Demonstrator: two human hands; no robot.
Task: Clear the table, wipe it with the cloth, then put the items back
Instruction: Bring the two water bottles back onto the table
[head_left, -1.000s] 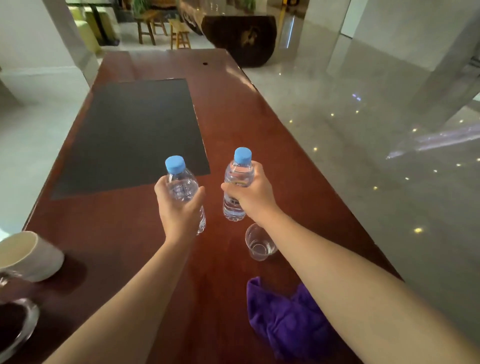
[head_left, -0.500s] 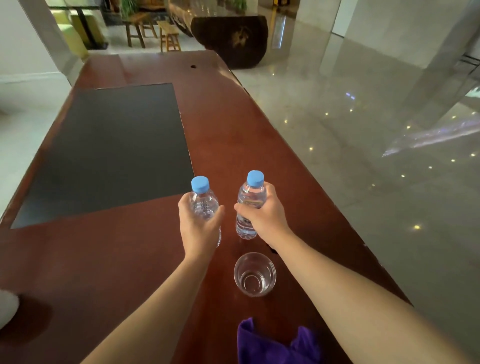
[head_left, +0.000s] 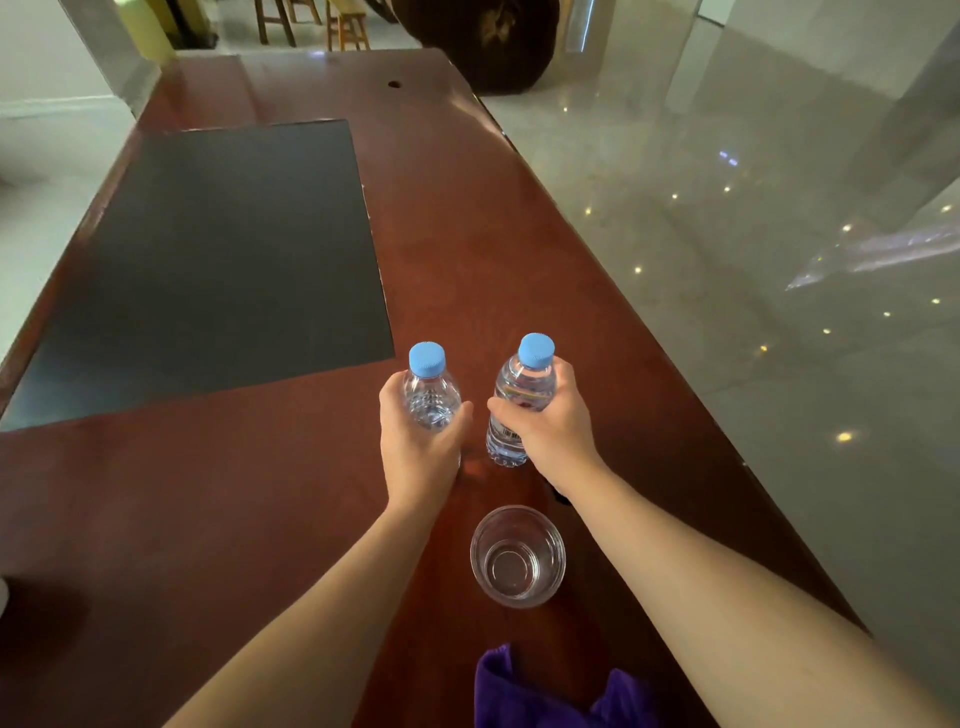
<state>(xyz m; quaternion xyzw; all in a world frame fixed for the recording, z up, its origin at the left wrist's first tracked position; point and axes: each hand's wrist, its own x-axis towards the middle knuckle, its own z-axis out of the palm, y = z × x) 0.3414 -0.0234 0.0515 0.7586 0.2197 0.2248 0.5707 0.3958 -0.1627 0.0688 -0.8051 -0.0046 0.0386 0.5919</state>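
— What's held?
— Left hand (head_left: 415, 447) grasps one capped water bottle (head_left: 430, 395), right hand (head_left: 553, 431) the other bottle (head_left: 522, 395), both upright on the table (head_left: 467, 234).
— The cup (head_left: 517, 556)?
— Just behind them, nearly empty; purple cloth (head_left: 524, 696) nearest.

Counted — water bottles: 2, left bottle (head_left: 430, 400) and right bottle (head_left: 522, 387) | clear cup (head_left: 517, 556): 1 | purple cloth (head_left: 550, 696): 1 | black mat (head_left: 218, 265): 1 | hands seen: 2, left hand (head_left: 418, 447) and right hand (head_left: 553, 431)

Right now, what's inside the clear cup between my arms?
The clear cup looks empty: its base and the table show through. A thin film of water cannot be ruled out.
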